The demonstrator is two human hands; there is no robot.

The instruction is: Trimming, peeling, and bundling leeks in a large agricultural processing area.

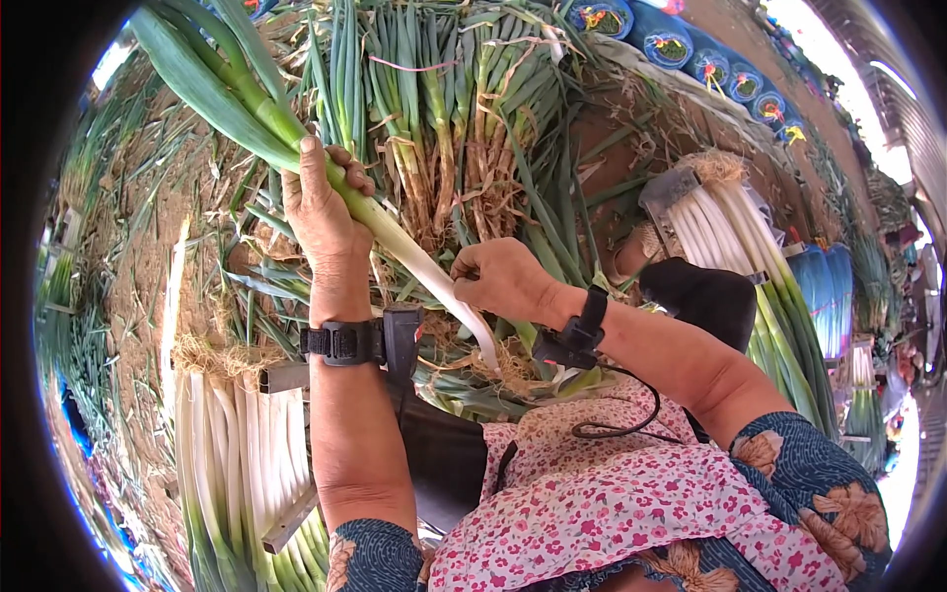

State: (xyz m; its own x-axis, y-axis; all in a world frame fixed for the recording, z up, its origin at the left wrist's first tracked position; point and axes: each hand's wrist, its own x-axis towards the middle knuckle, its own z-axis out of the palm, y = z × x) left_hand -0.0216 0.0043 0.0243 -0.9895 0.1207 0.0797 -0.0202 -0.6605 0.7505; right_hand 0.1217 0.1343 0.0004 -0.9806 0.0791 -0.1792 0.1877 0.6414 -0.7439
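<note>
My left hand (330,202) is closed around a long green onion (404,247), its thumb lying along the stalk where green turns to white. The stalk slants from the leafy top at the upper left down to its rooted white end near my lap. My right hand (508,281) is beside the white shaft, with fingers curled and thumb and fingertips pinched together at its edge. Whatever thin piece may be between those fingertips is too small to make out. Black straps with small devices sit on both wrists.
Ahead lies a pile of untrimmed green onions (434,118) with dry brown skins. Cleaned white stalks (242,434) rest in a metal frame at left; another cleaned stack (715,222) is at right. Blue wrapped bundles (671,44) line the far side. Leaf scraps litter the ground.
</note>
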